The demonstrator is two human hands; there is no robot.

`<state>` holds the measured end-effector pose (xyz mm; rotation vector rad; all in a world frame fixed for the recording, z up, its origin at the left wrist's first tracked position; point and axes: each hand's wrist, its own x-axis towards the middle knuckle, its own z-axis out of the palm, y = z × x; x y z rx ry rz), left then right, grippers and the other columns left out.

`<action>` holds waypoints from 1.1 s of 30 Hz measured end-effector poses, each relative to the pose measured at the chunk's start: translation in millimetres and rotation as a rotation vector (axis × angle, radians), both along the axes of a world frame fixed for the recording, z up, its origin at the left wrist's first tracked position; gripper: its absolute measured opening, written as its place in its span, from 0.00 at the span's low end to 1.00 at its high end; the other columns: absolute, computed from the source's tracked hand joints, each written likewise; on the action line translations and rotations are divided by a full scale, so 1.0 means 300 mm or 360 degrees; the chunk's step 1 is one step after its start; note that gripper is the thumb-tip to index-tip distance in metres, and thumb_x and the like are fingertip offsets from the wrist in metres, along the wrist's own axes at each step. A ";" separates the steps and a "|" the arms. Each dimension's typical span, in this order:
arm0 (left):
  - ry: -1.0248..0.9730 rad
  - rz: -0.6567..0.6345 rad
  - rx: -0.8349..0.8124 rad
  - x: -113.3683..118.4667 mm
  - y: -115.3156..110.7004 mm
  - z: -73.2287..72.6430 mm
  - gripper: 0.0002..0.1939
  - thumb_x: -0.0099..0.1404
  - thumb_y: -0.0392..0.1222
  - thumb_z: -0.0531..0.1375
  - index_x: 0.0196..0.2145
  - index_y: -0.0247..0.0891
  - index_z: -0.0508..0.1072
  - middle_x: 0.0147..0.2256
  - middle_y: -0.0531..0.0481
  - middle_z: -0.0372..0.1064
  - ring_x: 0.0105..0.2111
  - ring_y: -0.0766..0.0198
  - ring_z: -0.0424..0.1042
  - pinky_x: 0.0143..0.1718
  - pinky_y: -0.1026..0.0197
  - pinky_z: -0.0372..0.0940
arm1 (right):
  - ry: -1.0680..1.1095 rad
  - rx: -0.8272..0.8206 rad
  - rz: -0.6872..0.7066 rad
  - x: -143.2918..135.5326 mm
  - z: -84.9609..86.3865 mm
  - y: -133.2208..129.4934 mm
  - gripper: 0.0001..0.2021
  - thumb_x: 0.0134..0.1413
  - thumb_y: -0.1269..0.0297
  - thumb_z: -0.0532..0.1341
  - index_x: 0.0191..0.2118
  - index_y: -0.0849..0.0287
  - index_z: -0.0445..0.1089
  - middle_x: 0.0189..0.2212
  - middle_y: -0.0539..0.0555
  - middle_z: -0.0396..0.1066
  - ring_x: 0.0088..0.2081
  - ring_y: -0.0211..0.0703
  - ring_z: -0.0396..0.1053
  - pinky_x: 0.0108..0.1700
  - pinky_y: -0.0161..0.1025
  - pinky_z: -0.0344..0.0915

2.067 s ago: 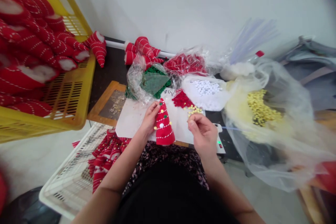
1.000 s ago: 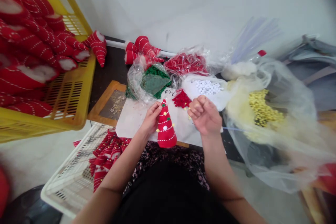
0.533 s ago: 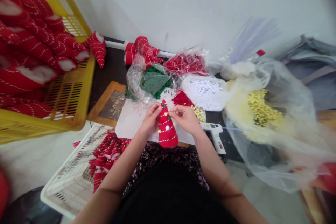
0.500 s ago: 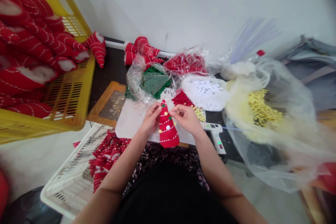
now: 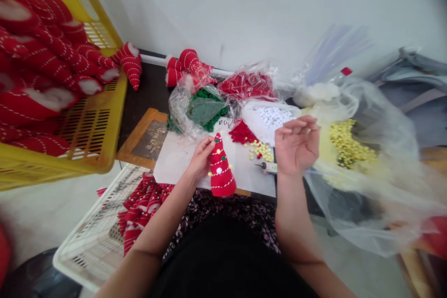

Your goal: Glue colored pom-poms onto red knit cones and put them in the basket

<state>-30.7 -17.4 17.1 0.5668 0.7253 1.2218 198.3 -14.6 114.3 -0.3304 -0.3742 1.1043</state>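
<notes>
A red cone (image 5: 223,182) with white dashed stripes and small green, white and yellow pompoms stands out over the white sheet (image 5: 174,158). My left hand (image 5: 202,157) pinches its upper left edge near the tip. To the right, my right hand (image 5: 297,144) is raised with its palm showing and fingers apart, holding nothing. Below and behind that hand is a glue gun; its nozzle (image 5: 268,166) points left and its body is mostly hidden. Red pompoms (image 5: 241,132) and yellow pompoms (image 5: 262,151) lie loose past the cone.
A yellow crate (image 5: 120,102) of red cones stands at the left, above a white basket (image 5: 70,237) of decorated ones. Bags of green (image 5: 206,107), red (image 5: 247,84), white (image 5: 274,116) and yellow pompoms (image 5: 349,142) line the back and right.
My right hand has let go of the cone and moved right and slightly up, in front of the glue gun, its fingers now apart. My left hand still holds the cone, which has shifted slightly left.
</notes>
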 end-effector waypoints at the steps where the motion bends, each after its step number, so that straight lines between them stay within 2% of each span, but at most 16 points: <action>1: -0.0005 0.0005 0.0001 0.000 0.000 0.002 0.24 0.52 0.51 0.79 0.33 0.38 0.71 0.27 0.57 0.70 0.24 0.72 0.66 0.28 0.68 0.63 | 0.0080 0.0024 -0.0070 0.027 0.004 0.005 0.09 0.65 0.67 0.66 0.32 0.49 0.74 0.40 0.45 0.78 0.41 0.38 0.77 0.43 0.40 0.72; 3: -0.0019 0.0009 0.0002 0.001 0.000 0.004 0.24 0.51 0.51 0.79 0.32 0.38 0.71 0.26 0.57 0.69 0.23 0.73 0.66 0.28 0.68 0.62 | 0.0067 0.0078 -0.0135 0.075 0.006 0.008 0.14 0.66 0.63 0.67 0.27 0.51 0.71 0.34 0.46 0.77 0.36 0.38 0.76 0.40 0.39 0.73; 5: -0.0029 0.0001 -0.0001 0.002 0.001 0.002 0.24 0.51 0.51 0.79 0.32 0.38 0.71 0.26 0.57 0.69 0.23 0.72 0.65 0.27 0.68 0.62 | -0.0328 0.0102 -0.0088 0.097 0.000 -0.004 0.18 0.62 0.58 0.71 0.23 0.53 0.69 0.25 0.45 0.71 0.26 0.36 0.70 0.31 0.36 0.69; 7: -0.0025 -0.0007 -0.0004 0.002 0.003 -0.003 0.24 0.51 0.52 0.79 0.32 0.38 0.71 0.26 0.57 0.70 0.23 0.72 0.65 0.27 0.67 0.62 | -0.1087 0.0098 -0.0016 0.076 -0.014 -0.032 0.14 0.57 0.57 0.75 0.26 0.53 0.73 0.23 0.44 0.68 0.22 0.35 0.63 0.26 0.34 0.63; 8: -0.0017 -0.0010 -0.0003 0.002 0.004 -0.006 0.24 0.51 0.52 0.79 0.33 0.38 0.72 0.26 0.57 0.70 0.23 0.71 0.65 0.28 0.66 0.61 | -0.1520 0.0111 -0.0006 0.052 -0.023 -0.051 0.09 0.56 0.60 0.75 0.30 0.53 0.77 0.24 0.45 0.70 0.23 0.35 0.63 0.26 0.34 0.63; 9: -0.0009 -0.0010 0.0002 0.002 0.005 -0.008 0.24 0.51 0.53 0.79 0.33 0.38 0.72 0.27 0.56 0.70 0.23 0.71 0.65 0.28 0.66 0.61 | -0.1951 0.0160 0.0047 0.022 -0.031 -0.069 0.05 0.58 0.62 0.74 0.36 0.52 0.80 0.27 0.47 0.73 0.25 0.37 0.66 0.28 0.36 0.65; 11: 0.0007 -0.0013 0.0017 0.001 0.004 -0.011 0.24 0.52 0.53 0.78 0.34 0.38 0.72 0.28 0.56 0.70 0.24 0.70 0.65 0.29 0.65 0.61 | -0.2532 0.0422 0.0132 -0.042 -0.047 -0.102 0.02 0.65 0.65 0.69 0.42 0.53 0.81 0.32 0.51 0.76 0.31 0.41 0.71 0.34 0.39 0.69; 14: 0.0028 -0.0037 0.0044 0.000 0.002 -0.006 0.23 0.54 0.53 0.78 0.34 0.38 0.72 0.27 0.56 0.69 0.24 0.70 0.64 0.29 0.65 0.61 | -0.2932 0.0822 0.0130 -0.109 -0.063 -0.122 0.09 0.73 0.68 0.61 0.44 0.55 0.80 0.33 0.54 0.76 0.35 0.43 0.72 0.37 0.39 0.69; 18: 0.0039 -0.0033 0.0079 0.000 -0.001 0.006 0.23 0.54 0.52 0.78 0.32 0.38 0.71 0.26 0.57 0.67 0.24 0.71 0.63 0.28 0.66 0.60 | -0.3296 0.1054 -0.0051 -0.142 -0.074 -0.114 0.12 0.74 0.70 0.58 0.41 0.57 0.79 0.31 0.54 0.74 0.33 0.43 0.69 0.34 0.39 0.64; 21: 0.0042 -0.0012 0.0090 0.001 -0.001 0.010 0.23 0.52 0.52 0.79 0.32 0.38 0.72 0.27 0.57 0.67 0.24 0.71 0.63 0.28 0.67 0.60 | -0.3391 0.1103 -0.0069 -0.151 -0.080 -0.116 0.13 0.75 0.70 0.56 0.39 0.58 0.77 0.31 0.54 0.75 0.33 0.44 0.69 0.35 0.40 0.63; 23: 0.0040 -0.0016 0.0069 0.001 -0.001 0.009 0.23 0.52 0.52 0.79 0.32 0.38 0.72 0.27 0.56 0.68 0.24 0.71 0.63 0.28 0.67 0.60 | -0.3257 0.0983 -0.0015 -0.149 -0.084 -0.129 0.12 0.75 0.69 0.56 0.40 0.58 0.75 0.32 0.54 0.76 0.33 0.43 0.70 0.35 0.40 0.64; 26: 0.0030 -0.0032 0.0015 0.002 -0.002 0.006 0.23 0.52 0.53 0.78 0.32 0.39 0.72 0.27 0.55 0.69 0.25 0.69 0.65 0.28 0.66 0.61 | -0.2770 0.0605 0.0009 -0.127 -0.086 -0.156 0.08 0.74 0.66 0.57 0.40 0.55 0.73 0.31 0.51 0.74 0.29 0.41 0.69 0.32 0.38 0.65; 29: 0.0028 -0.0030 -0.0015 0.001 -0.003 0.006 0.24 0.50 0.53 0.79 0.33 0.39 0.72 0.27 0.55 0.70 0.25 0.69 0.66 0.29 0.65 0.62 | -0.2298 0.0190 -0.0212 -0.107 -0.090 -0.166 0.06 0.71 0.63 0.60 0.40 0.54 0.72 0.29 0.49 0.72 0.26 0.39 0.66 0.29 0.37 0.63; 31: 0.0052 -0.0029 -0.0014 -0.001 -0.006 0.008 0.24 0.51 0.53 0.78 0.33 0.39 0.72 0.27 0.55 0.70 0.25 0.69 0.65 0.29 0.66 0.62 | -0.2284 0.0079 -0.0239 -0.113 -0.097 -0.160 0.04 0.68 0.63 0.63 0.40 0.54 0.75 0.27 0.48 0.70 0.26 0.39 0.65 0.29 0.37 0.63; 33: 0.0082 -0.0030 0.0000 -0.004 -0.008 0.011 0.23 0.52 0.53 0.78 0.33 0.39 0.72 0.27 0.56 0.69 0.25 0.69 0.65 0.29 0.66 0.61 | -0.2420 0.0141 -0.0111 -0.133 -0.112 -0.147 0.04 0.66 0.64 0.64 0.40 0.55 0.77 0.25 0.47 0.69 0.25 0.39 0.65 0.30 0.37 0.64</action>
